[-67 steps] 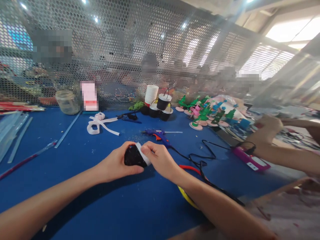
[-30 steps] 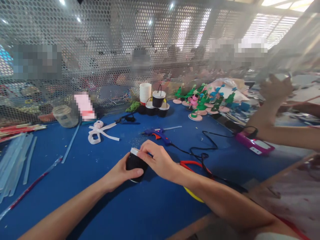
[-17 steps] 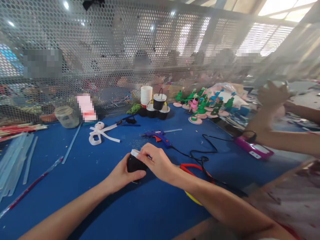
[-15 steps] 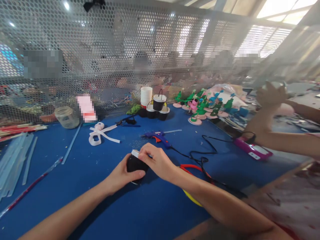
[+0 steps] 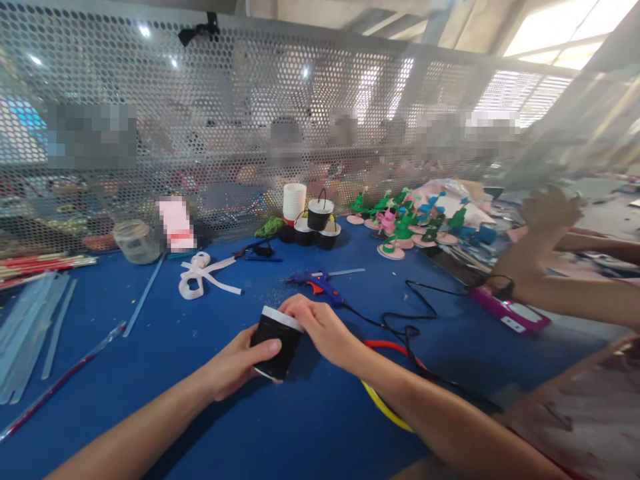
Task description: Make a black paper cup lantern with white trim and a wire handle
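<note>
A small cup (image 5: 276,343) wrapped in black, with a white rim, is tilted in my hands above the blue table (image 5: 280,440). My left hand (image 5: 243,360) wraps round its lower left side, thumb across the black front. At the upper right, the bent fingers of my right hand (image 5: 317,327) grip the white rim; their tips are partly hidden behind it. Beyond my hands lies a blue glue gun (image 5: 320,283) with an orange trigger. A coiled white ribbon (image 5: 203,275) rests to the left of it.
Finished black cups with handles (image 5: 320,215) stand beside stacked white cups (image 5: 295,202). Several small green tree-like pieces (image 5: 405,227) are at the back right. A purple power strip (image 5: 510,310), red-and-yellow-handled tool (image 5: 385,403) and glue sticks (image 5: 30,333) lie around. A co-worker's arm (image 5: 550,280) reaches in at right.
The cup has turned so that more of its black side and white rim faces me. My right hand has shifted slightly along the rim, and the view has tilted up a little.
</note>
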Available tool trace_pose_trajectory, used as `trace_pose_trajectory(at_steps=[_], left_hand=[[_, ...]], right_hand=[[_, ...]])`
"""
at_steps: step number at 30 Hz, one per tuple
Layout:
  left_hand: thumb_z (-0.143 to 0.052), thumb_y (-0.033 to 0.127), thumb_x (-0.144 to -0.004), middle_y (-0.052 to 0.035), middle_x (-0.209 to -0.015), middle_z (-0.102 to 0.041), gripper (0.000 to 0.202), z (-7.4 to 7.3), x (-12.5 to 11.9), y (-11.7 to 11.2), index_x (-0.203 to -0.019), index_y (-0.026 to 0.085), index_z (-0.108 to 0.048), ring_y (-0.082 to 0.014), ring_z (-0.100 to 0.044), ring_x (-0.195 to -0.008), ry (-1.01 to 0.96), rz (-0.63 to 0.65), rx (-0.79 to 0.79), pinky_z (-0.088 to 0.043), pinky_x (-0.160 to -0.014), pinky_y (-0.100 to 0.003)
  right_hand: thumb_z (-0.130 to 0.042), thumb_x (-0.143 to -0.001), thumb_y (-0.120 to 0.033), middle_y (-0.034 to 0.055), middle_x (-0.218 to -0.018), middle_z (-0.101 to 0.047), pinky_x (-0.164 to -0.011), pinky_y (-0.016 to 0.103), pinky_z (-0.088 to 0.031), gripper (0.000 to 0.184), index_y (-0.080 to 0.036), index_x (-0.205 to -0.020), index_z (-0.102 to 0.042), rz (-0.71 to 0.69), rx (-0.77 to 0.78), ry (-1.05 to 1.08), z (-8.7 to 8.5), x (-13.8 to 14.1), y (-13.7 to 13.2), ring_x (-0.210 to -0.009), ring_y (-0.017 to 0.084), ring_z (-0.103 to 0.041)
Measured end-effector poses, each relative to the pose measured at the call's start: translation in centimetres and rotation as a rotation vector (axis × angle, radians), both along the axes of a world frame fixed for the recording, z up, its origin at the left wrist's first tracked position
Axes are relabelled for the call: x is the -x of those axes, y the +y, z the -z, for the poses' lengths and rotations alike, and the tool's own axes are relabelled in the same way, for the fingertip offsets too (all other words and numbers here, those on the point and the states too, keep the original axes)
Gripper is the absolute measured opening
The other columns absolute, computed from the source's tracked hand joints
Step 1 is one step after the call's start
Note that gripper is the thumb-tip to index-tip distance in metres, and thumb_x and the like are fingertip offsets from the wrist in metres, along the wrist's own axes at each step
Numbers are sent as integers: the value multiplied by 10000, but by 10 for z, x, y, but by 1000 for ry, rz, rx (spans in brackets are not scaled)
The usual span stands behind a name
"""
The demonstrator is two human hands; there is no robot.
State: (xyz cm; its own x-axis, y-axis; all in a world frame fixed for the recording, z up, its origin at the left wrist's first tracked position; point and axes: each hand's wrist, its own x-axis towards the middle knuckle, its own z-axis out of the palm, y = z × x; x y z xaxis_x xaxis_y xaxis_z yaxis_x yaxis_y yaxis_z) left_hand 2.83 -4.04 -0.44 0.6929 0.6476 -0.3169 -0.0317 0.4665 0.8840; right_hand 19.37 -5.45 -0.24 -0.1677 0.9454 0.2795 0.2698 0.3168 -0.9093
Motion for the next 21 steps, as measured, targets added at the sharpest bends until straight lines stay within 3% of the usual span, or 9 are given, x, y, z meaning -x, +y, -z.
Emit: trace_pose_trajectory(at_steps=[2,5,8,15,19,21], left_hand=[[-705,410,-584,-47,-742,-562,471,0,0,0,-909,116,-532,-167,-560,-670,-7,-9,11,-424,-604,-304],[-710,395,-583,-42,-747,-563,451,1,-1,0,-892,119,-530,-163,-563,-682,-12,-7,16,-424,-629,-303],[-720,369,-578,-36,-774,-560,467,1,-3,-1,-921,127,-515,-163,-565,-705,1,-12,-2,-419,-654,-305],[-681,360,-629,-78,-863,-574,505,3,0,1,-1034,140,-475,-192,-588,-726,-53,-21,21,-421,-658,-324],[-667,395,-632,-94,-902,-571,528,5,1,2,-1048,154,-448,-221,-590,-774,-91,27,37,-428,-687,-362],[-691,384,-607,-84,-909,-555,571,5,1,2,-1066,161,-433,-216,-572,-792,-41,20,-33,-432,-699,-372]], right_hand=[[-245,-858,-439,55,-751,-534,-669,288,-410,424,-171,-670,-515,15,-5,4,-1,-1,1,-723,150,-509],[-402,-816,-385,43,-745,-537,-651,279,-402,280,-181,-638,-475,37,-44,-74,-2,0,-1,-696,144,-501],[-444,-799,-342,29,-714,-520,-627,271,-400,253,-188,-598,-436,62,-58,-113,-1,3,-3,-661,135,-489],[-232,-866,-435,64,-777,-542,-696,305,-419,430,-175,-676,-516,63,-63,-22,1,-4,4,-763,158,-522],[-452,-805,-397,32,-762,-528,-683,277,-424,276,-189,-623,-472,32,-144,-66,-2,-4,1,-744,140,-514],[-478,-794,-378,19,-724,-511,-653,270,-422,269,-192,-602,-453,51,-138,-85,-1,-2,-1,-696,131,-503]])
